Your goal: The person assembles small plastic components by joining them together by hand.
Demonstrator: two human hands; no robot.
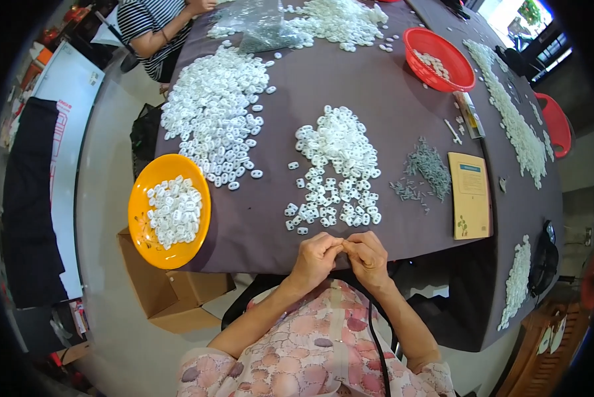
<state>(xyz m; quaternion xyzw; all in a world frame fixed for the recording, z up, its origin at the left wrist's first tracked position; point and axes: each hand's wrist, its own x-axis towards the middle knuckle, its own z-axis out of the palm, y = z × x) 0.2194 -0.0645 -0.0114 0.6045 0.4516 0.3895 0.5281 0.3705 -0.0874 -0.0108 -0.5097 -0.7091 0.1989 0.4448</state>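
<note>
My left hand (pixel 315 259) and my right hand (pixel 366 257) meet at the table's near edge, fingertips pinched together. Whatever lies between the fingers is too small and hidden to make out. Just beyond them spreads a pile of small white plastic pieces with holes (pixel 340 149), loose ones scattered on its near side. To the right of that pile lies a heap of small grey-green pins (pixel 430 165). On the left, an orange plate (pixel 138 225) holds more white pieces, and a larger heap of white oval pieces (pixel 211 106) lies behind it.
A yellow-brown booklet (pixel 469 195) lies at the right, with a red basket (pixel 413 43) farther back. More white pieces line the right side (pixel 515 126). A clear plastic bag (pixel 264 26) sits at the far end near another person (pixel 155 33). Below the plate stands an open cardboard box (pixel 171 298).
</note>
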